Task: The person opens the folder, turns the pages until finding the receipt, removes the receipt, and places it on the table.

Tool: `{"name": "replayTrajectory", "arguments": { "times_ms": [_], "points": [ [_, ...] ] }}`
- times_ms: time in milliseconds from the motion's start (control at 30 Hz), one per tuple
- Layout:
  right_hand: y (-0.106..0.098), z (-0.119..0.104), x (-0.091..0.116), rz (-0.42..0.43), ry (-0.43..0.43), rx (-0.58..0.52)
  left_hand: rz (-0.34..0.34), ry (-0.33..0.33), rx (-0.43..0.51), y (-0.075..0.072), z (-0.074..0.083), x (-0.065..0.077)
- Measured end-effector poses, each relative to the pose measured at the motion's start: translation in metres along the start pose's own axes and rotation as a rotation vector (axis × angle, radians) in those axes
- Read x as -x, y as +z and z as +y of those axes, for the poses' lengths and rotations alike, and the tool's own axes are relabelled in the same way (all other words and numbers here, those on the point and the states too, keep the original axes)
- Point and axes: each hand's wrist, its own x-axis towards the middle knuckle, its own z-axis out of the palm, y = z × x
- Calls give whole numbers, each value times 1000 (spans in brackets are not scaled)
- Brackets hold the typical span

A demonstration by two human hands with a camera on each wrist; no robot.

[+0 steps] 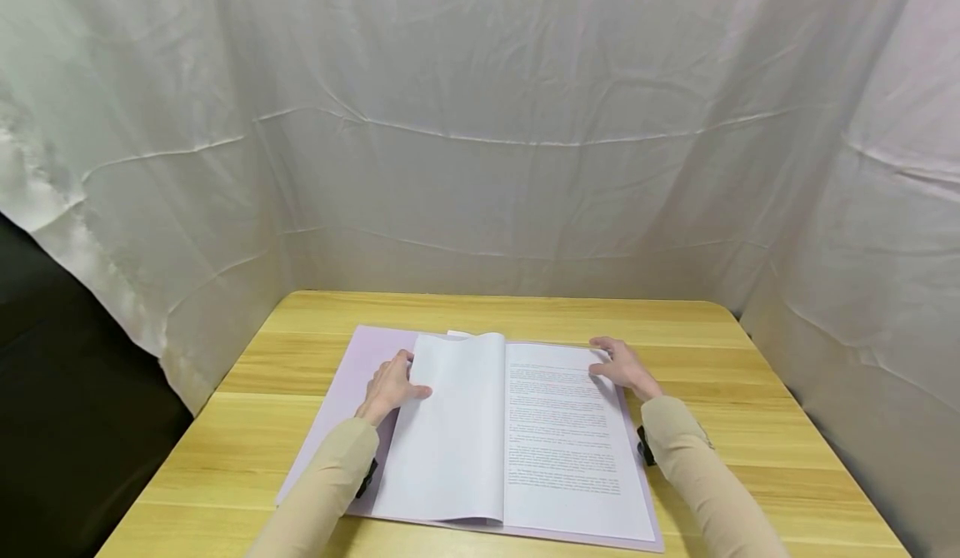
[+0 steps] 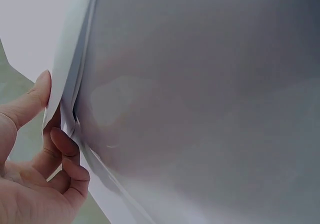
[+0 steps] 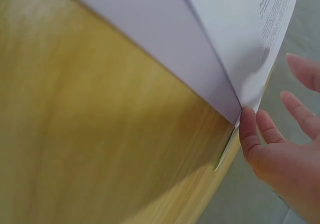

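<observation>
Head view: yellow wood-grain table (image 1: pixel 525 316), bearing opened pale-lilac flat folder (image 1: pixel 367 351). White printed paper stack (image 1: pixel 562 425) on folder's right half; turned white paper leaves (image 1: pixel 453 425), blank side up, bulging over folder's left half. Hands apart: left hand (image 1: pixel 390 385) pinches leaves' outer edge, thumb above, fingers curled beneath; right hand (image 1: pixel 622 366) touches near folder's upper right corner, fingers loosely spread. Likely faults: leaves springing back if pinch slips, bulge supplying force; creased edge from hard pull.

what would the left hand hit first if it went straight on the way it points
Most likely the blank white page; its edge lies between the thumb and fingers of the left hand. Depth beyond that is hard to judge.
</observation>
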Motion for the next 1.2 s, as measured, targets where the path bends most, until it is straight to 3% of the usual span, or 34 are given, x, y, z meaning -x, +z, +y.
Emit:
{"name": "replayTrajectory", "arguments": {
  "times_ms": [800,1200],
  "points": [
    [-3,1,-3,8,2,-43,23,35,-97,4,-2,0],
    [-2,-1,-5,60,12,-26,14,21,-113,4,0,0]
  ]
}}
